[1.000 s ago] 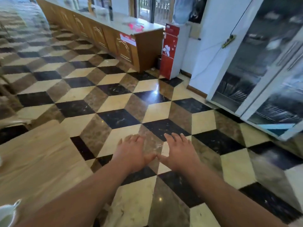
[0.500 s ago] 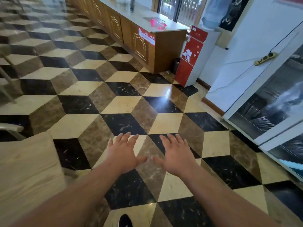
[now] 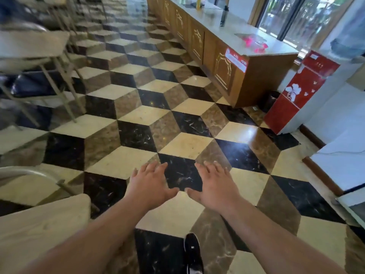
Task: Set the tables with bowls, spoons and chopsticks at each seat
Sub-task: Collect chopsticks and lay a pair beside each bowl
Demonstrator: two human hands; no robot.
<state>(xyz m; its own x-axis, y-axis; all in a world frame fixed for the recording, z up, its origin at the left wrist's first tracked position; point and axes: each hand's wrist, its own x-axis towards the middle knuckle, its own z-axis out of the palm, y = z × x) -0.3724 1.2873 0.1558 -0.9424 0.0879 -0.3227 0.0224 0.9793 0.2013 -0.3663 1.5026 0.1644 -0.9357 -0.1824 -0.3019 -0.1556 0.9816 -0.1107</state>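
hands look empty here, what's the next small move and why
Probably a step forward across the floor to fetch tableware: the left hand and right hand are open and hold nothing, and no bowls, spoons or chopsticks are in view.

Head view, wide-angle, facing forward and down, floor below, single camera

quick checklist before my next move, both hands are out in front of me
1. Left hand free: ok, open, holds nothing.
2. Right hand free: ok, open, holds nothing.
3. Tableware in view: not ok, none visible.
4. Path over the floor: ok, chair at left, counter at right.
5. Table set: cannot tell, only a corner shows.
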